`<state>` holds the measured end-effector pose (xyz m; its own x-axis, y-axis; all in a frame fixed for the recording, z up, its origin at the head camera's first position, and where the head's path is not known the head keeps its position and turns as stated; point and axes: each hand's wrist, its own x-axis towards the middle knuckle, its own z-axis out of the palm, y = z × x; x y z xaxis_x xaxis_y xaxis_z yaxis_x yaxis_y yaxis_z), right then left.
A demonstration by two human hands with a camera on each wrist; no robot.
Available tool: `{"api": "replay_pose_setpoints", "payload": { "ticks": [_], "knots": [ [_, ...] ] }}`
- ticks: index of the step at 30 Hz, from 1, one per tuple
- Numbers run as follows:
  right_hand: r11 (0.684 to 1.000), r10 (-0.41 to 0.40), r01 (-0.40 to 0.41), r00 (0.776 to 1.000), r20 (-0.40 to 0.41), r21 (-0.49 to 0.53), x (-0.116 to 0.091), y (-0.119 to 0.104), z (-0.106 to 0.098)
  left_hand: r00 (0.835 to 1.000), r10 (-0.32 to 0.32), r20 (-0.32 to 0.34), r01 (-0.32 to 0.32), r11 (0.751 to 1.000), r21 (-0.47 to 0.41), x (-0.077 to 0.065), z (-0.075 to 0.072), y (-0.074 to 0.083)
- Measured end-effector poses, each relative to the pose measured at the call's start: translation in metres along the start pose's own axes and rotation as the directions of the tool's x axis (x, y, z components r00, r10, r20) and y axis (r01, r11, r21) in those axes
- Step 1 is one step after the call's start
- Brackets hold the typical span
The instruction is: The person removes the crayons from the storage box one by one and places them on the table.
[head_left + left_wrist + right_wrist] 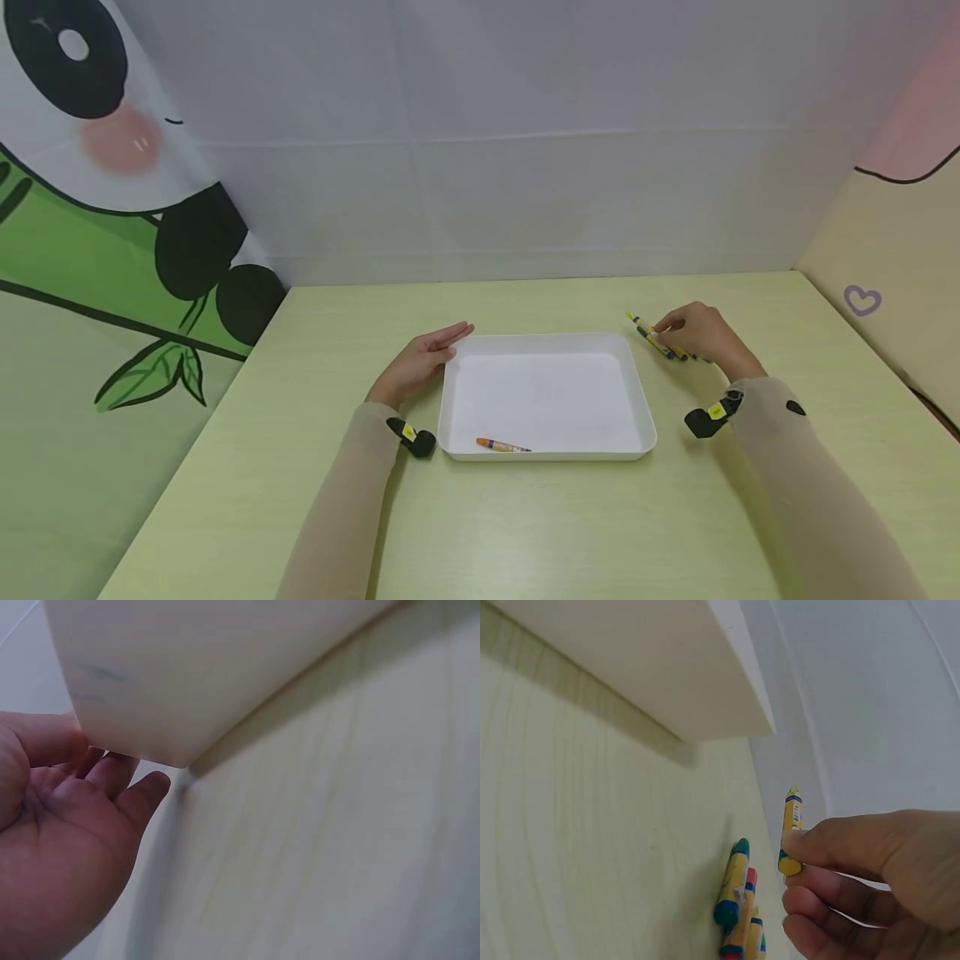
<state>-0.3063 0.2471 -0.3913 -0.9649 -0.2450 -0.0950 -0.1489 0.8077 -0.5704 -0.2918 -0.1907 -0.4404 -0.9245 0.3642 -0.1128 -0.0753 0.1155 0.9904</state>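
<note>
A white rectangular tray (547,392) lies on the table with an orange crayon (498,445) along its near inner edge. My left hand (420,360) grips the tray's far left corner, the thumb over the rim and the fingers along the outside. Right of the tray, my right hand (699,333) pinches a yellow crayon (791,817) between thumb and fingers. In the right wrist view the yellow crayon points up. Below it several more crayons lie together, among them a green crayon (733,881) and a red crayon (750,879).
The light wooden table (487,533) meets a pale fabric wall (525,200) at its back edge. Printed side panels stand to the left and right, the right one bearing a purple heart (862,300). A black wrist camera (705,421) hangs at my right sleeve.
</note>
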Motion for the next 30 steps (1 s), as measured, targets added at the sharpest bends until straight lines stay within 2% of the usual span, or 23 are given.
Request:
{"api": "replay_pose_setpoints", "payload": {
  "ticks": [6, 14, 22, 30],
  "knots": [
    [1.0, 0.004, -0.005, 1.0, 0.021, 0.02, 0.001, 0.019, 0.009, 1.0, 0.007, 0.007, -0.007, 1.0, -0.009, 0.0, 0.0, 0.0],
    [0.999, 0.024, -0.027, 0.998, 0.062, 0.034, 0.003, 0.024, 0.017, 1.0, 0.003, 0.01, -0.003, 1.0, -0.016, -0.001, 0.001, 0.001],
    [0.999, 0.036, -0.038, 0.997, 0.073, 0.03, 0.0, 0.021, 0.016, 1.0, 0.001, 0.006, -0.001, 1.0, -0.007, -0.001, 0.002, 0.002],
    [1.0, 0.008, -0.009, 0.999, 0.048, 0.027, -0.002, 0.005, 0.005, 1.0, 0.002, 0.008, -0.002, 1.0, 0.0, -0.001, 0.0, 0.001]
  ]
}}
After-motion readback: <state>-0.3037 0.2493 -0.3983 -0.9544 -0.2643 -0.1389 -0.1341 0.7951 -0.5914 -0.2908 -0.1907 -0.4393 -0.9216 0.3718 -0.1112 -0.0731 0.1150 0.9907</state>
